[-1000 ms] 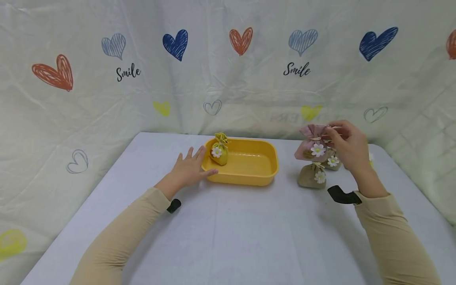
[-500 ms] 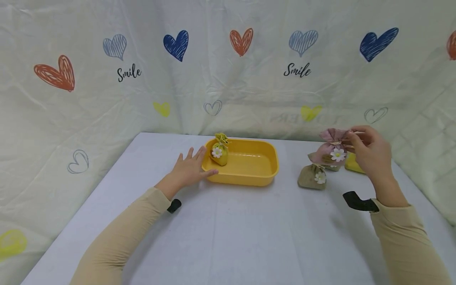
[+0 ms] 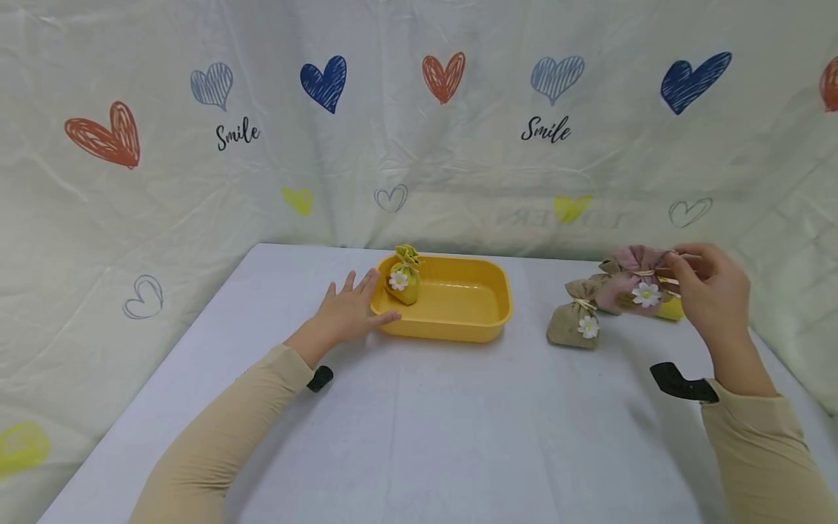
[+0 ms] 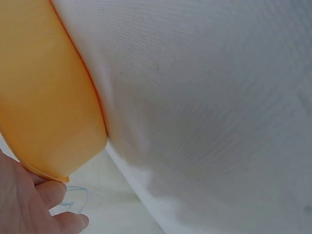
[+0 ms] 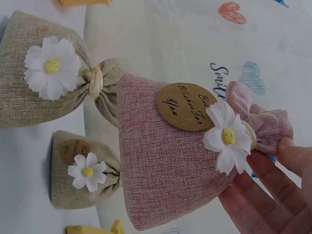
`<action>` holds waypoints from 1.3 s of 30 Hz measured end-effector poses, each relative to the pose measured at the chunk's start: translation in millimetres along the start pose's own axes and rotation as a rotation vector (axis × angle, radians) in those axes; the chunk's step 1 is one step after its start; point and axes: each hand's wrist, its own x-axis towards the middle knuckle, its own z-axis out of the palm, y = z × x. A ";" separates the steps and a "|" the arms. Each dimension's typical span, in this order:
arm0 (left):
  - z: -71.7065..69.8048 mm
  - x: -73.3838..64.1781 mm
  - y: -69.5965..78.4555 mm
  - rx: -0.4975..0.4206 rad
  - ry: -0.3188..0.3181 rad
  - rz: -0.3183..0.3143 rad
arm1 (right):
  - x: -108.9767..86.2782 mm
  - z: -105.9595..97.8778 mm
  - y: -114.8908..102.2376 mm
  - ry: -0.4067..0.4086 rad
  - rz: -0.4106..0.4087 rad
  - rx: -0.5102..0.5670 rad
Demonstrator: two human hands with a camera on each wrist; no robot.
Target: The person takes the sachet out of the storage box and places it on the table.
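Rightward across the bench (image 3: 458, 422) your right hand (image 3: 716, 298) has carried the pink pouch (image 5: 165, 161), while your left stays put. Your hands differ: the right pinches the pouch by its gathered neck; the left hand (image 3: 343, 309) has its fingers spread against the left end of the yellow tray (image 3: 445, 330). In the head view the pouch is roughly upright, neck topmost, just left of your right fingertips and partly covering the rear beige pouch (image 5: 85, 168). It sits well right of the tray, whose long axis runs left to right; your right hand is clearly nearer.
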 end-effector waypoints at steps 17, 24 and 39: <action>-0.4 -1.0 0.5 0.012 0.001 -0.002 | -6.9 -5.0 23.2 -0.025 0.053 -0.109; -0.9 -1.7 0.8 0.017 -0.005 -0.006 | -8.6 -6.7 34.5 -0.079 0.056 -0.085; 0.1 -2.3 0.9 0.013 -0.001 -0.008 | -11.5 -19.1 59.2 -0.205 0.089 0.027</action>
